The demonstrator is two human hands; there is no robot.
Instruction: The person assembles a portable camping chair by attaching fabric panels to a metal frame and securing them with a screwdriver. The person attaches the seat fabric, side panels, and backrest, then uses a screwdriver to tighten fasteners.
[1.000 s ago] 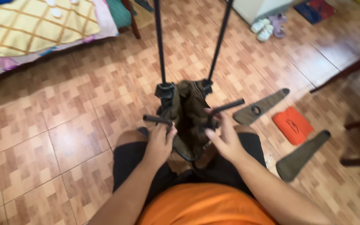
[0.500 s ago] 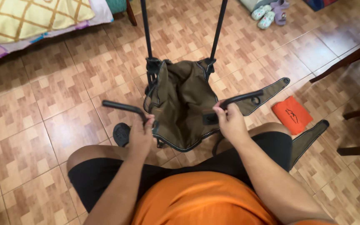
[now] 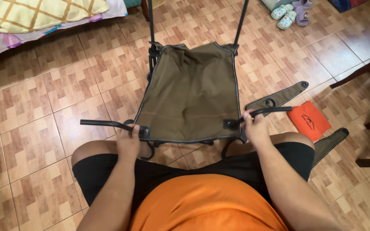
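Both hands apart, L hand (image 3: 129, 143) & R hand (image 3: 255, 127) gripping chair frame (image 3: 108, 124)

Showing now: one olive fabric seat (image 3: 191, 92), two upright black poles (image 3: 151, 21), two olive straps (image 3: 279, 99), one orange pouch (image 3: 309, 121), two sandals (image 3: 287, 15), two hands (image 3: 128, 141).

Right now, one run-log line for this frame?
left hand: grips left frame bar | right hand: grips right frame bar | olive fabric seat: spread flat
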